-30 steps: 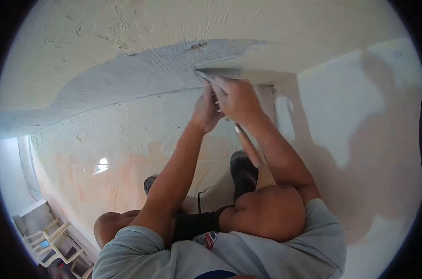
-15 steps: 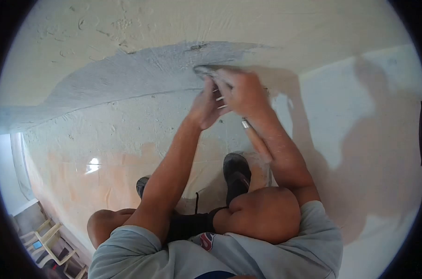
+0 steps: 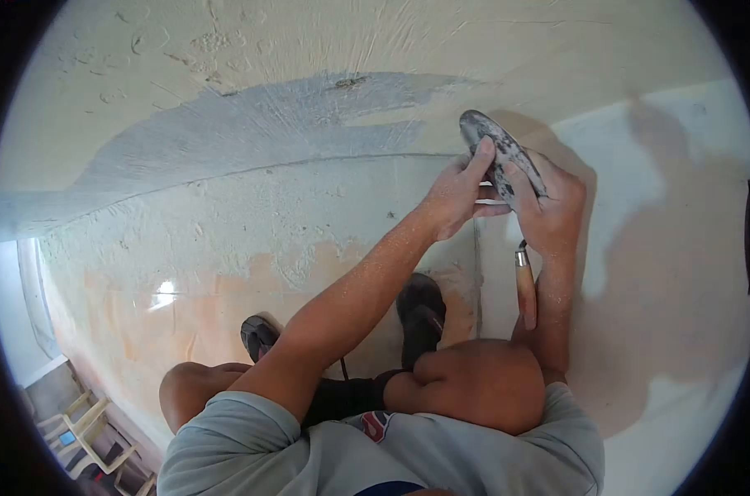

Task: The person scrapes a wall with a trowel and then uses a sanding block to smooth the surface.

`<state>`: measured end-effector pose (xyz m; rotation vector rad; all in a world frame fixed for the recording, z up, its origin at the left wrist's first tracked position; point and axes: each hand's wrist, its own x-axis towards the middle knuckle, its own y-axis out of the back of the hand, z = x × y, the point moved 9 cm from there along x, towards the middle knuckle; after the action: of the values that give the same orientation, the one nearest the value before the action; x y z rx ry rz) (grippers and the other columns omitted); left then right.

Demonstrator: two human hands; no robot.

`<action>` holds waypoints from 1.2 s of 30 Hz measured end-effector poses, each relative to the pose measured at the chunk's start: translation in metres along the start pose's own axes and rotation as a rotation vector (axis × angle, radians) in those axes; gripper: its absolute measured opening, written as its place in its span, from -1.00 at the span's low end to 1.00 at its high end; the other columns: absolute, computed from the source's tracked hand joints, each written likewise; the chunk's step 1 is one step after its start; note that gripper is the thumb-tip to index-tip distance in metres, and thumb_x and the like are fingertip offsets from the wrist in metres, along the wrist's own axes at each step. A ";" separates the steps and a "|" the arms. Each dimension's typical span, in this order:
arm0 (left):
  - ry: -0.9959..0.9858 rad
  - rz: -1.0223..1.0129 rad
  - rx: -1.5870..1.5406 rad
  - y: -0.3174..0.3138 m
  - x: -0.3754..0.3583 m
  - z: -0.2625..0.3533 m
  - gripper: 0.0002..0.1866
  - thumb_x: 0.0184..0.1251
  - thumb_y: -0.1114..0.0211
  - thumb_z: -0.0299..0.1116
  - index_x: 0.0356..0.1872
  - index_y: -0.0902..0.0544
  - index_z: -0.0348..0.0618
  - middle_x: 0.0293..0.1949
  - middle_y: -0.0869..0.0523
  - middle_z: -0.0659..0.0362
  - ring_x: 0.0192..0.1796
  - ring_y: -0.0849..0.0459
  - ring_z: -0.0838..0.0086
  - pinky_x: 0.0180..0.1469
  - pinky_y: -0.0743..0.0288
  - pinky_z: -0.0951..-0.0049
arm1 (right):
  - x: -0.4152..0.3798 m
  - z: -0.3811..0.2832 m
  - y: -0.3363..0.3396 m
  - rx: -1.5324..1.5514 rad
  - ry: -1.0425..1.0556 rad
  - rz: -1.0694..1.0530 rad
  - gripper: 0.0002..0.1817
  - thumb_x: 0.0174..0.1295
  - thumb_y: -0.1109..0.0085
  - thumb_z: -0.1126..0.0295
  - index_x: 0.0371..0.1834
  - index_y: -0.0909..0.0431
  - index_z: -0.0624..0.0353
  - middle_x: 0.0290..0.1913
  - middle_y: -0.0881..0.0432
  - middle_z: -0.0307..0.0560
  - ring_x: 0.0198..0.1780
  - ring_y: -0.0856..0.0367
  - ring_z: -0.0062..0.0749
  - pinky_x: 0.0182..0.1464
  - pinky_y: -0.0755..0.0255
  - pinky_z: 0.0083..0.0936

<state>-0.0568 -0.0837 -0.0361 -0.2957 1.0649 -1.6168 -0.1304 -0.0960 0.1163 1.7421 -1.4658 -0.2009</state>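
Note:
A dark oval tool (image 3: 499, 145) smeared with pale plaster is held between both hands near the wall corner. My left hand (image 3: 466, 190) grips its near side, with the thumb on its face. My right hand (image 3: 548, 198) grips the lower right part of the same tool, thumb also on the face. Below the right hand hangs a second tool with a wooden handle (image 3: 526, 289) and a metal ferrule; its far end is hidden behind the hand. The wall (image 3: 267, 124) ahead has a grey patch with a fresh pale streak across its right part.
My dark shoes (image 3: 420, 302) stand on a smeared floor (image 3: 201, 264). A side wall (image 3: 680, 248) with shadows on it rises at the right. Pale plastic chairs (image 3: 85, 426) are at the lower left. My bent knees are close below the arms.
Both hands have moved right with the oval tool, off the grey patch towards the corner. The wooden handle has swung nearer upright. A pale streak now shows where the hands were.

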 end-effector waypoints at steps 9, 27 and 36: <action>-0.111 0.278 0.042 0.129 -0.038 0.027 -0.22 0.57 0.24 0.38 0.32 -0.44 -0.16 0.21 -0.62 0.05 0.15 -0.65 0.34 0.12 -0.60 0.29 | 0.013 -0.021 -0.143 0.052 0.165 -0.221 -0.86 0.31 -0.22 0.39 -0.20 -0.66 0.23 -0.34 -0.65 0.21 -0.28 -0.64 0.22 -0.31 -0.50 -0.13; -0.186 0.268 -0.046 0.142 -0.045 0.033 -0.12 0.52 0.28 0.44 0.44 -0.35 -0.16 0.27 -0.57 -0.01 0.29 -0.58 0.22 0.26 -0.54 0.19 | 0.023 -0.043 -0.171 -0.051 0.273 -0.315 -0.87 0.31 -0.22 0.37 -0.26 -0.62 0.22 -0.41 -0.65 0.19 -0.34 -0.66 0.20 -0.31 -0.51 -0.10; -0.047 0.161 0.085 0.070 -0.020 0.007 -0.17 0.53 0.10 0.38 0.29 -0.42 -0.33 0.11 -0.60 -0.03 0.07 -0.68 0.23 0.15 -0.67 0.18 | 0.006 -0.016 -0.069 -0.002 0.105 -0.097 -0.89 0.27 -0.28 0.42 -0.29 -0.64 0.25 -0.39 -0.66 0.18 -0.34 -0.68 0.14 -0.33 -0.51 -0.18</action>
<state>0.0003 -0.0678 -0.0781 -0.1850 0.9569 -1.4995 -0.0679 -0.0954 0.0831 1.7967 -1.3065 -0.1587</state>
